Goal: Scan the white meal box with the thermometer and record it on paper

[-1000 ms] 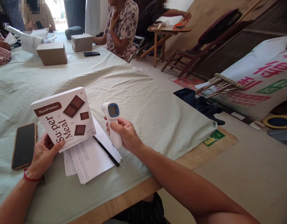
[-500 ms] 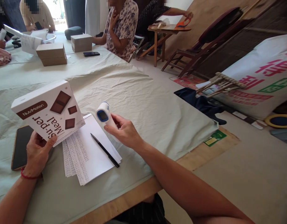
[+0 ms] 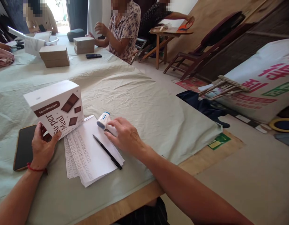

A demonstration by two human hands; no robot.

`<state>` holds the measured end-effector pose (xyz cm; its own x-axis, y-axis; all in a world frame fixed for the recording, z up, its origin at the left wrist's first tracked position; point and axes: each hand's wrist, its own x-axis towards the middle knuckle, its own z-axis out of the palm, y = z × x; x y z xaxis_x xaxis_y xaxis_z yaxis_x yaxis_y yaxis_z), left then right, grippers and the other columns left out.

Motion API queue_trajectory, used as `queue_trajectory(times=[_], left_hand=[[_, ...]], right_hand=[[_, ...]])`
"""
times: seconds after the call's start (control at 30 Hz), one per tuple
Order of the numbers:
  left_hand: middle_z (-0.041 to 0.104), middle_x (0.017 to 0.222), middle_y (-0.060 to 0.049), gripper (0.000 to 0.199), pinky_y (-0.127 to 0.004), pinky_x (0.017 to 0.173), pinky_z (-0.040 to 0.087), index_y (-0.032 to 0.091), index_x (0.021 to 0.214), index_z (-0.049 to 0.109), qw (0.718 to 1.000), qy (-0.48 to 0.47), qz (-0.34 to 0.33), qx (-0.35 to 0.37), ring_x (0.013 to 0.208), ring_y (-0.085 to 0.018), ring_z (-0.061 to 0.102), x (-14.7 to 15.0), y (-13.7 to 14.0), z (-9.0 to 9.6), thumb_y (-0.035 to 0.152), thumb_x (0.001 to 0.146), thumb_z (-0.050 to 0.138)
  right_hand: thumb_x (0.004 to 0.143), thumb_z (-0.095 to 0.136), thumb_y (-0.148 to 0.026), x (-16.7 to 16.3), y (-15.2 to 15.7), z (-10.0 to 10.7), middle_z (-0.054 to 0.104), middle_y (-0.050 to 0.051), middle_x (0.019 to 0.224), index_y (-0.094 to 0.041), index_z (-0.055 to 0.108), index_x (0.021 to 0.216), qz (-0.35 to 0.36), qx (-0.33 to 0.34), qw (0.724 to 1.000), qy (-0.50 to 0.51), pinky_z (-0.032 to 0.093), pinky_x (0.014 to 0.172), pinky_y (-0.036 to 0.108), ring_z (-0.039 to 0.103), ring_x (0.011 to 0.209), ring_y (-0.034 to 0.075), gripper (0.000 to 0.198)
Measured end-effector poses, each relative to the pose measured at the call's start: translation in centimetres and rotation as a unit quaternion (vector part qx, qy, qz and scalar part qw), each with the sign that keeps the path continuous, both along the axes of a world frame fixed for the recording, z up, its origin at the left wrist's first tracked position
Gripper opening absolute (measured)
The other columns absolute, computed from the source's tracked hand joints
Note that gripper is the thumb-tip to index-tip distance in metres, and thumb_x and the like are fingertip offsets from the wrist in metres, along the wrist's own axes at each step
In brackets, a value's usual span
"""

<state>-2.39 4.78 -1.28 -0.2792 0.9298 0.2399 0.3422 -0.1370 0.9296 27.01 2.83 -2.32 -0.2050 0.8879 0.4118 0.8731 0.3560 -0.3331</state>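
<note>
Head view, only cam. Left hand (image 3: 42, 148), lower left of frame, clamped on bottom corner of white meal box (image 3: 56, 107), thumb on printed face, fingers hidden behind; box tipped up off tablecloth (image 3: 144, 103), "Su-per Meal" print running sideways. Right hand (image 3: 124, 136), centre-left, laid palm-down over handle of IR thermometer (image 3: 103, 120), fingers loosely curled on it; thermometer lying flat w/ head poking out toward box, resting at top edge of paper stack (image 3: 90, 153). Grip firm or just resting: can't tell.

Black pen (image 3: 107, 151) lying diagonally on papers, just below right hand, not touched. Phone (image 3: 23, 147) face-up at far left, partly under left wrist. Handwritten columns visible on lower sheets.

Upper left of frame: two brown cartons (image 3: 54, 55), second phone (image 3: 93, 56), other people seated at far end, hands on own stuff.

Step, by judgement: thermometer set down / at rest beside sheets, box in left hand. Next move prob calls for freeing right hand and closing fingers on pen, short reach only, w/o knocking thermometer off papers; box needs keeping steady or laying flat.
</note>
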Motion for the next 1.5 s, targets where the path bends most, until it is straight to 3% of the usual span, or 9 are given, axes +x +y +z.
queue_trajectory(times=[0.2, 0.33, 0.43, 0.57, 0.67, 0.87, 1.03, 1.23, 1.5], left_hand=[[0.062, 0.121, -0.007, 0.051, -0.046, 0.1, 0.056, 0.024, 0.115, 0.061, 0.998, 0.057, -0.03, 0.026, 0.113, -0.026, 0.063, -0.4, 0.0, -0.6, 0.043, 0.07, 0.078], [0.058, 0.103, -0.007, 0.037, -0.035, 0.073, 0.059, 0.022, 0.098, 0.068, 0.978, 0.181, 0.06, 0.077, 0.096, -0.023, 0.06, -1.5, 0.2, -1.3, 0.049, 0.072, 0.074], [0.054, 0.093, -0.002, 0.042, -0.028, 0.056, 0.054, 0.022, 0.105, 0.064, 0.988, 0.128, 0.052, 0.072, 0.07, -0.013, 0.059, -1.9, 0.3, -1.9, 0.045, 0.072, 0.074], [0.057, 0.095, -0.001, 0.055, -0.028, 0.065, 0.056, 0.022, 0.119, 0.055, 0.996, 0.048, 0.031, 0.073, 0.076, -0.013, 0.065, -1.5, 0.1, -2.0, 0.036, 0.071, 0.077], [0.056, 0.086, 0.003, 0.038, -0.028, 0.069, 0.056, 0.02, 0.106, 0.056, 0.985, 0.072, 0.037, 0.15, 0.073, -0.012, 0.064, -0.8, -0.8, -1.5, 0.028, 0.074, 0.075], [0.067, 0.101, -0.006, 0.011, -0.034, 0.084, 0.055, 0.02, 0.104, 0.061, 0.899, 0.327, -0.206, 0.207, 0.095, -0.018, 0.066, 1.2, -3.6, -0.5, 0.022, 0.093, 0.06], [0.058, 0.139, -0.018, 0.043, -0.055, 0.112, 0.039, 0.016, 0.129, 0.056, 0.829, 0.425, -0.314, 0.182, 0.134, -0.033, 0.051, 1.8, -4.6, -1.4, 0.044, 0.096, 0.055], [0.037, 0.156, -0.025, 0.093, -0.064, 0.118, 0.022, 0.009, 0.15, 0.038, 0.769, 0.519, -0.347, 0.135, 0.146, -0.041, 0.033, 1.4, -4.9, -2.5, 0.076, 0.086, 0.049], [0.033, 0.156, -0.031, 0.112, -0.071, 0.113, 0.019, 0.005, 0.152, 0.033, 0.752, 0.55, -0.348, 0.104, 0.145, -0.047, 0.03, 1.9, -5.2, -2.4, 0.087, 0.077, 0.045]], right_hand=[[0.084, 0.07, -0.033, -1.5, -1.5, -0.3, 0.07, 0.004, 0.075, -0.016, 0.068, 0.095, 0.093, -0.077, 0.992, -0.044, 0.041, 0.059, 0.027, 0.062, 0.065, 0.016, 0.02], [0.084, 0.071, -0.029, -1.6, -1.6, -0.1, 0.072, 0.007, 0.083, -0.015, 0.068, 0.105, 0.112, -0.119, 0.984, -0.068, 0.043, 0.061, 0.028, 0.064, 0.068, 0.018, 0.025], [0.084, 0.068, -0.024, -1.4, -1.4, -0.2, 0.07, 0.003, 0.077, -0.016, 0.067, 0.111, 0.121, -0.125, 0.984, -0.046, 0.044, 0.062, 0.027, 0.063, 0.067, 0.017, 0.028], [0.085, 0.063, -0.018, -1.1, -1.2, -0.8, 0.069, 0.001, 0.074, -0.017, 0.066, 0.111, 0.125, -0.101, 0.987, -0.024, 0.042, 0.061, 0.026, 0.06, 0.064, 0.014, 0.026], [0.086, 0.058, -0.014, -0.9, -1.1, -1.0, 0.07, 0.001, 0.079, -0.019, 0.065, 0.117, 0.148, -0.087, 0.985, -0.019, 0.041, 0.061, 0.025, 0.057, 0.062, 0.012, 0.033], [0.088, 0.054, -0.012, -0.8, -1.0, -0.9, 0.068, 0.002, 0.08, -0.022, 0.071, 0.113, 0.157, -0.09, 0.983, -0.04, 0.037, 0.061, 0.024, 0.058, 0.066, 0.012, 0.032], [0.091, 0.052, -0.014, -0.9, -1.0, -0.8, 0.066, 0.003, 0.079, -0.022, 0.075, 0.101, 0.154, -0.104, 0.982, -0.046, 0.037, 0.063, 0.024, 0.058, 0.068, 0.012, 0.026], [0.092, 0.052, -0.015, -0.9, -0.9, -0.9, 0.068, 0.003, 0.082, -0.02, 0.074, 0.098, 0.154, -0.115, 0.98, -0.054, 0.037, 0.062, 0.024, 0.058, 0.069, 0.013, 0.023], [0.088, 0.047, -0.011, -0.8, -1.1, -0.7, 0.066, 0.003, 0.079, -0.018, 0.069, 0.098, 0.17, -0.058, 0.983, 0.037, 0.043, 0.065, 0.026, 0.057, 0.067, 0.014, 0.026]])
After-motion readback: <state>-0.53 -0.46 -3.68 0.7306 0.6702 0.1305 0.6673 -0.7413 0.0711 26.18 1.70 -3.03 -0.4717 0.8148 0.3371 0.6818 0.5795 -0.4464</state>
